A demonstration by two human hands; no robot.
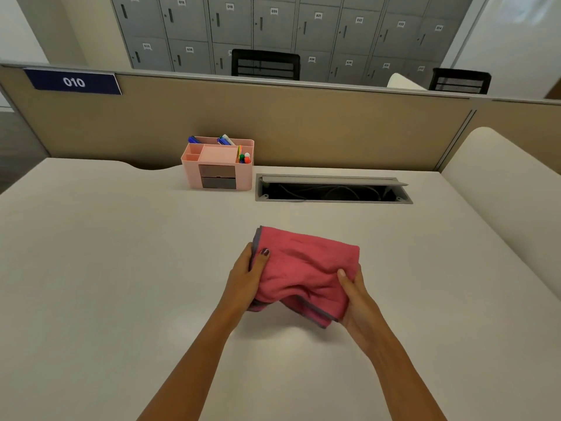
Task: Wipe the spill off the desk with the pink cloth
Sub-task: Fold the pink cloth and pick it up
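Left hand point(244, 276) and right hand point(353, 294) grip a folded pink cloth point(303, 265) over the white surface point(106, 268).

The left hand curls round the cloth's left edge, thumb on top. The right hand pinches the right side, thumb over the fold. The fingers of both hands are hidden beneath the cloth. A faint sheen on the surface nearer than the hands may be spill or glare; I cannot tell which. Beyond the left hand stands a pink desk organiser point(217, 168), and beyond the right an open cable tray point(334, 189).
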